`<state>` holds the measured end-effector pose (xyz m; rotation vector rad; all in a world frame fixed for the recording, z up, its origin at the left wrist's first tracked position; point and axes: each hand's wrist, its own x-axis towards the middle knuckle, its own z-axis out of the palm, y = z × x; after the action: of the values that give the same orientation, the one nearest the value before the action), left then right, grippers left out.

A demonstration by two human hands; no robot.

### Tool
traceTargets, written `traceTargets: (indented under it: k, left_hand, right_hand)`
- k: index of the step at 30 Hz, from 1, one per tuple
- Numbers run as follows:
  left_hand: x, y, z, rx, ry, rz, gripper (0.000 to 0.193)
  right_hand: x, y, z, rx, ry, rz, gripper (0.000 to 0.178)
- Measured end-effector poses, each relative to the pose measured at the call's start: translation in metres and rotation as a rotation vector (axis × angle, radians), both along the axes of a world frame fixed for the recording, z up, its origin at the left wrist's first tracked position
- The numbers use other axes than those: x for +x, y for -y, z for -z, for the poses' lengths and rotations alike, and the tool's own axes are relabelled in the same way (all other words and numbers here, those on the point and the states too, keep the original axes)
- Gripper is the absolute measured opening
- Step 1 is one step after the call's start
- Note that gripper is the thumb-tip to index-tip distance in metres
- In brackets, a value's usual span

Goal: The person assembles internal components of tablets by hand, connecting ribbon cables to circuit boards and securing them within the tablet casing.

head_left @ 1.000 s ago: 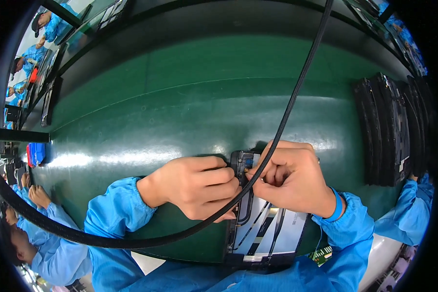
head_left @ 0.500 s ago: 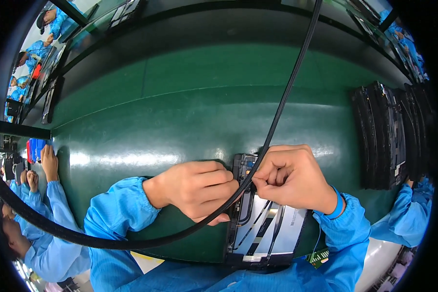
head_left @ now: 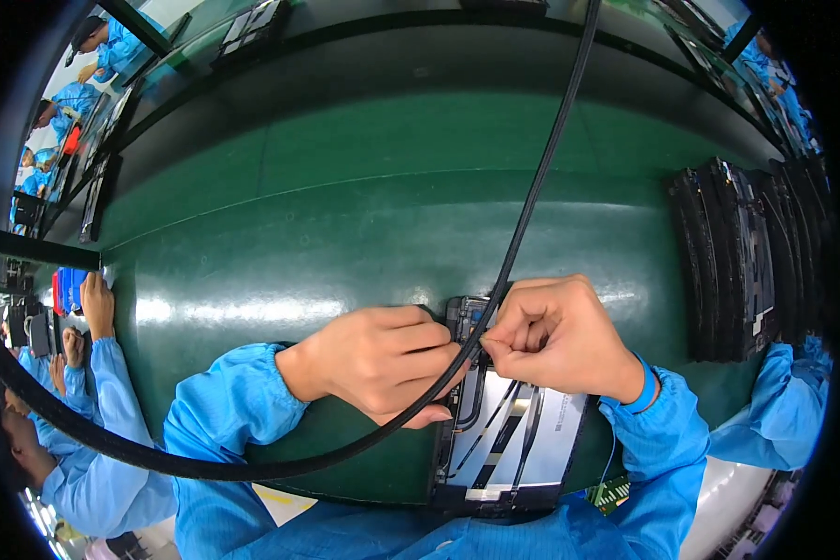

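Note:
An opened tablet-like device [head_left: 558,437] lies on the green bench in front of me, its silvery battery and dark ribbon cables exposed. My left hand [head_left: 379,362] rests at its upper left edge, fingers curled in, their tips hidden behind a black cable. Over the upper part of the device, my right hand [head_left: 558,338] pinches thumb and forefinger together near the small circuit area. Whatever sits between those fingertips is too small to make out. A blue wrist strap [head_left: 646,385] circles my right wrist.
A thick black cable [head_left: 549,168] hangs in an arc across the view, in front of my hands. Stacks of similar dark devices [head_left: 730,261] stand at the right. A green circuit board [head_left: 610,495] is near my right sleeve. Co-workers in blue sit at both sides.
Both hands stay nearly in place over the device, with only slight finger shifts. The view has tilted a little, and a co-worker's hands at the left have moved.

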<state>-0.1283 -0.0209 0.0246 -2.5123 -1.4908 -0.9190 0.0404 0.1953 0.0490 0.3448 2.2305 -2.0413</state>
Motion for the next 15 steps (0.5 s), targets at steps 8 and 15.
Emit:
traceTargets:
  k: [8, 15]
  left_hand:
    - [0.005, -0.003, 0.008, 0.055, -0.060, -0.045, 0.038]
    - [0.093, 0.029, 0.007, 0.061, -0.033, 0.409, 0.047]
  right_hand:
    - [-0.004, 0.004, 0.001, 0.068, -0.072, 0.067, 0.028]
    - [0.002, 0.003, -0.014, -0.126, -0.229, 0.249, 0.027]
